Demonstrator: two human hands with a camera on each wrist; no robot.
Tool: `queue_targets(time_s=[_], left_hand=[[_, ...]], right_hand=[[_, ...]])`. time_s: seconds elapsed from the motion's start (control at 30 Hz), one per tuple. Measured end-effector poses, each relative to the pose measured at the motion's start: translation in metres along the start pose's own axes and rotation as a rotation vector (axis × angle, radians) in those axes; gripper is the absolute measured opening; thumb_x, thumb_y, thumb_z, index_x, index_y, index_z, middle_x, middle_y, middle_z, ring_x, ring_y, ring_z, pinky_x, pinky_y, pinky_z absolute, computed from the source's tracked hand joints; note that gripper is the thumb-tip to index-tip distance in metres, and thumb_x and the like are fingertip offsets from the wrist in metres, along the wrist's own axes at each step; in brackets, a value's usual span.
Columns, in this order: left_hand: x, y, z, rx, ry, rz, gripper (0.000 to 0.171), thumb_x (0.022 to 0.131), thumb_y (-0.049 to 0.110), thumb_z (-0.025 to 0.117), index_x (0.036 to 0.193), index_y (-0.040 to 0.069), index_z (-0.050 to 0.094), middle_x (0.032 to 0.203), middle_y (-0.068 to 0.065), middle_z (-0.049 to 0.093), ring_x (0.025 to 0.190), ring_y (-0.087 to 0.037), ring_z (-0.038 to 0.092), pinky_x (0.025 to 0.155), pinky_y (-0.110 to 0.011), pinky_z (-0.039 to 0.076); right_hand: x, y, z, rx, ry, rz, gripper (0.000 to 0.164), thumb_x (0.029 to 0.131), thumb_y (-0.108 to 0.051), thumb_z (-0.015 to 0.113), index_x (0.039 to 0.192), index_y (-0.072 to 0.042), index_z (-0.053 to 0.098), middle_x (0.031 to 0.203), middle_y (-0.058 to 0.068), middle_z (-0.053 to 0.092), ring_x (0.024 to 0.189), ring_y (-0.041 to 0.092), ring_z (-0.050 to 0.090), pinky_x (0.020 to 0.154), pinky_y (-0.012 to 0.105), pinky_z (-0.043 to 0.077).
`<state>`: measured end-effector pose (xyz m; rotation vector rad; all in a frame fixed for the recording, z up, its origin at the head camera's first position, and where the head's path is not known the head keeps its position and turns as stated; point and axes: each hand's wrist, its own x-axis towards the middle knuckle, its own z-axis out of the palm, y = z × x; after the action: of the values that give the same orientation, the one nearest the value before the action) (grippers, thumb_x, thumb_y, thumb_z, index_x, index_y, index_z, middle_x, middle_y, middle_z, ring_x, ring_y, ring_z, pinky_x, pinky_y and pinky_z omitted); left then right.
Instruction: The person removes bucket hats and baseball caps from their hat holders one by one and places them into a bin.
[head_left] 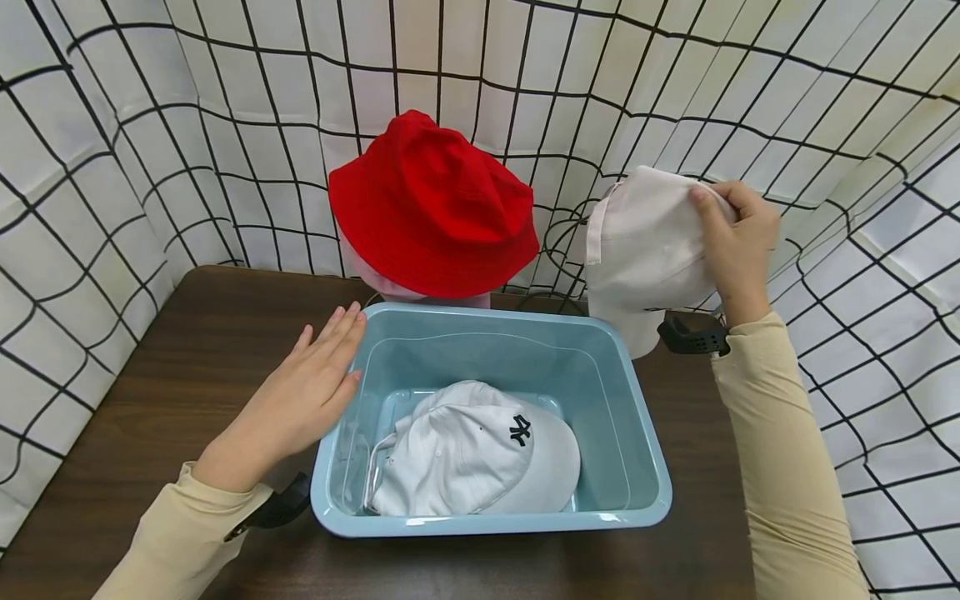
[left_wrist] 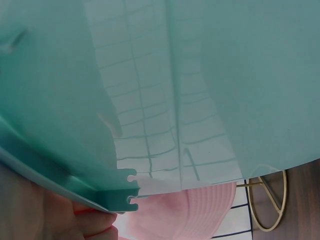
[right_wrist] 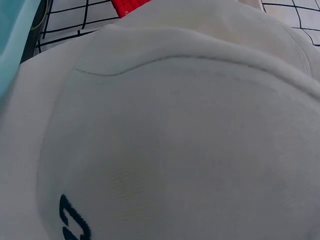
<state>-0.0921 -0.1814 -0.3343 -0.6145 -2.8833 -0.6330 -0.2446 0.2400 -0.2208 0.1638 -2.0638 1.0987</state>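
A white baseball cap (head_left: 465, 458) with a dark embroidered logo lies on the floor of the light blue plastic basin (head_left: 495, 525), brim to the right. My left hand (head_left: 300, 408), its fingers straight, touches the basin's left rim. Behind the basin's right corner, my right hand (head_left: 738, 242) pinches a second white cap (head_left: 652, 242) by its crown. That cap hangs with its brim down, beside the rim. In the right wrist view its fabric nearly fills the picture, and part of a dark logo (right_wrist: 75, 220) shows at lower left.
A red bucket hat (head_left: 435, 208) sits over a pink hat (left_wrist: 185, 215) behind the basin. Thin wire loops (head_left: 566, 242) stand next to the held cap. Black wire grid (head_left: 277, 125) with white sheeting borders the dark wooden table (head_left: 180, 350).
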Motion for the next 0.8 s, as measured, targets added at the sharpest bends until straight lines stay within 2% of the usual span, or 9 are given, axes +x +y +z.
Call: queue_targets(time_s=[0.17,0.3,0.4,0.53,0.8], left_hand=[[0.000,0.000,0.000,0.003,0.002,0.003,0.063,0.093,0.019,0.050,0.145,-0.007,0.025,0.152,-0.021,0.020,0.140,-0.038,0.016,0.109,-0.060,0.014],[0.000,0.001,-0.001,0.004,-0.001,0.001,0.064,0.093,0.020,0.050,0.145,-0.007,0.025,0.152,-0.021,0.020,0.140,-0.038,0.016,0.109,-0.060,0.014],[0.000,0.001,-0.001,0.004,-0.002,0.000,0.064,0.093,0.020,0.050,0.145,-0.006,0.025,0.153,-0.021,0.020,0.140,-0.038,0.016,0.109,-0.060,0.014],[0.000,0.002,-0.002,0.004,0.002,0.001,0.063,0.093,0.020,0.049,0.145,-0.006,0.025,0.153,-0.021,0.020,0.141,-0.038,0.015,0.109,-0.059,0.013],[0.000,0.001,-0.001,0.000,0.004,0.003,0.063,0.093,0.019,0.049,0.145,-0.007,0.025,0.152,-0.022,0.020,0.141,-0.038,0.015,0.110,-0.059,0.012]], right_hand=[[0.003,-0.003,-0.008,-0.026,0.003,-0.035,0.013,0.082,-0.024,0.074,0.071,-0.020,0.069,0.069,-0.021,0.057,0.066,0.001,0.049,0.063,0.016,0.035],[0.005,-0.009,-0.014,-0.067,-0.020,-0.082,0.017,0.081,-0.025,0.075,0.073,-0.011,0.072,0.068,-0.026,0.055,0.064,-0.001,0.049,0.060,0.015,0.035],[0.007,-0.016,-0.020,-0.093,-0.065,-0.093,0.019,0.082,-0.025,0.075,0.075,-0.007,0.072,0.070,-0.026,0.056,0.065,0.000,0.051,0.060,0.015,0.036],[0.009,-0.020,-0.026,-0.108,-0.129,-0.090,0.013,0.082,-0.024,0.075,0.074,-0.015,0.071,0.069,-0.026,0.057,0.065,0.000,0.051,0.059,0.015,0.037],[0.011,-0.027,-0.033,-0.073,-0.260,-0.086,0.013,0.082,-0.019,0.074,0.071,-0.016,0.070,0.068,-0.022,0.059,0.062,0.002,0.049,0.054,0.015,0.038]])
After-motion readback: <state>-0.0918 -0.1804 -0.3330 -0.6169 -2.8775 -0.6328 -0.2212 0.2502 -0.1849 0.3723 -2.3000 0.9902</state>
